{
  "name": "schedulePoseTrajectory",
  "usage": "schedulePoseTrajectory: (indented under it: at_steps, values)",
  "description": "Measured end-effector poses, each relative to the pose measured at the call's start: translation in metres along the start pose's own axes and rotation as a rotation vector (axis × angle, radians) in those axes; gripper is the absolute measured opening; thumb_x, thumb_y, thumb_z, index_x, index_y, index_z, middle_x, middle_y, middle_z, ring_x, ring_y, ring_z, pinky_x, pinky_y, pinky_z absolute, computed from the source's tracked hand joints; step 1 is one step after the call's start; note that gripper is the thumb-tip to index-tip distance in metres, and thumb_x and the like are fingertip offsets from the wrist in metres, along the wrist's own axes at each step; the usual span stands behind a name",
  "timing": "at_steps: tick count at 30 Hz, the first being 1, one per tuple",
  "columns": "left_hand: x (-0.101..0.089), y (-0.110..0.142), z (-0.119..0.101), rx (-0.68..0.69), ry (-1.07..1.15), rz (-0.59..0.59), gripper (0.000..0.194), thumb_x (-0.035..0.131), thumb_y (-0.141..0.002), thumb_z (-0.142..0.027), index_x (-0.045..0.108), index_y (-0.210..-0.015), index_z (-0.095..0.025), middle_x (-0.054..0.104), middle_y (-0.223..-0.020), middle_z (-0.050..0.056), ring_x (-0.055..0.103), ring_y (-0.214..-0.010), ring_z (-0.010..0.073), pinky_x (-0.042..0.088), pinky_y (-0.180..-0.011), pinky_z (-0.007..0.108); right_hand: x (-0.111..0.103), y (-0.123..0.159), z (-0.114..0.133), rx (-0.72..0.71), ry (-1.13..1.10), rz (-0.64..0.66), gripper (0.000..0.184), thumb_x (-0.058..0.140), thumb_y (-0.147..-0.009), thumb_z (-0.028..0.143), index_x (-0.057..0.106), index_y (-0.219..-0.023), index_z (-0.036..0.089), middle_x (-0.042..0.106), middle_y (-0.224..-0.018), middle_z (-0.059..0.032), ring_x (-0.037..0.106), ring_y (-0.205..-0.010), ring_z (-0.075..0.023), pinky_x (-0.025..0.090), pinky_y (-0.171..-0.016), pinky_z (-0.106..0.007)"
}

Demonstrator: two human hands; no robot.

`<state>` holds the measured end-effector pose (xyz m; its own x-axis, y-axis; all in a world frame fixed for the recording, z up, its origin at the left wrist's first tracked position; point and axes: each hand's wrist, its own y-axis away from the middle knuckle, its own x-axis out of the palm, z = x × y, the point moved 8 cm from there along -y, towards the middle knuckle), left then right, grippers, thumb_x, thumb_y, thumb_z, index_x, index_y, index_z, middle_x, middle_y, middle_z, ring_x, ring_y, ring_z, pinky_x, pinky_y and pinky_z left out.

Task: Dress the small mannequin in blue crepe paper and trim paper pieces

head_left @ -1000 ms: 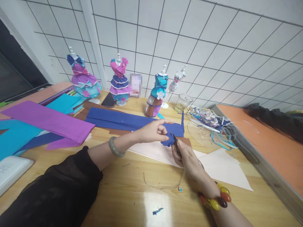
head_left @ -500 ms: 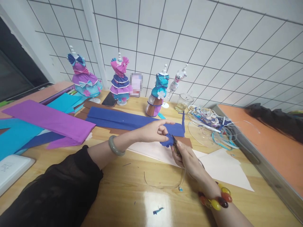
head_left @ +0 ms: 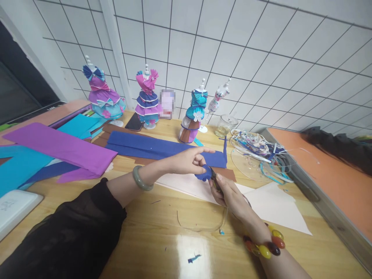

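My left hand [head_left: 188,161] pinches a small blue paper piece [head_left: 204,174] with a wavy edge between thumb and fingers, its index finger stretched out above. Closed around a pair of small dark scissors [head_left: 217,183], my right hand [head_left: 229,193] holds the blades against the right edge of that piece. Fingers hide most of the scissor handles. Behind both hands lies a long folded strip of dark blue paper [head_left: 162,147]. White paper [head_left: 186,186] is spread below them on the wooden table [head_left: 145,240].
Several small dress forms stand along the wall, one in a teal dress [head_left: 198,104]. A glass cup [head_left: 226,124] and a heap of paper trimmings [head_left: 255,145] sit at the back right. Purple paper [head_left: 64,149] lies left; a blue scrap [head_left: 193,259] lies in front.
The scissor blades have come closer together at the edge of the blue piece, which has turned slightly. Both hands stay almost in place.
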<state>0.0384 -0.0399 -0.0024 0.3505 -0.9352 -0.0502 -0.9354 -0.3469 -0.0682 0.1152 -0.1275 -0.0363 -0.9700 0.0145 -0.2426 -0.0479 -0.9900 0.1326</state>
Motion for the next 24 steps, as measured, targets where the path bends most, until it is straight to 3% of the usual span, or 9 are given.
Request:
schedulePoseTrajectory:
  at_steps: [12, 17, 24]
  values:
    - [0.002, 0.000, 0.000, -0.013, 0.012, 0.017, 0.070, 0.061, -0.070, -0.012, 0.035, -0.135, -0.020, 0.053, -0.074, -0.003, 0.054, -0.064, 0.0087, 0.042, -0.062, 0.025, 0.000, 0.000, 0.001, -0.012, 0.025, -0.002, 0.043, 0.033, -0.090, 0.056, 0.043, -0.069, 0.020, 0.031, -0.051, 0.0067, 0.028, -0.043, -0.0088, 0.023, -0.041, -0.024]
    - [0.000, 0.000, 0.002, 0.002, 0.007, -0.038, 0.069, 0.063, -0.071, -0.017, 0.035, -0.135, -0.020, 0.052, -0.077, -0.002, 0.049, -0.064, 0.0072, 0.039, -0.062, 0.023, -0.002, -0.001, -0.001, -0.013, -0.028, -0.025, 0.044, 0.033, -0.090, 0.057, 0.040, -0.066, 0.021, 0.030, -0.049, 0.0070, 0.026, -0.041, -0.0087, 0.021, -0.040, -0.023]
    - [0.006, -0.004, 0.011, 0.019, 0.054, -0.074, 0.071, 0.066, -0.069, -0.017, 0.036, -0.133, -0.019, 0.045, -0.064, -0.007, 0.042, -0.060, 0.0072, 0.033, -0.058, 0.022, -0.004, -0.001, -0.002, -0.035, -0.064, -0.052, 0.045, 0.031, -0.091, 0.056, 0.039, -0.064, 0.021, 0.028, -0.048, 0.0077, 0.025, -0.039, -0.0073, 0.021, -0.039, -0.022]
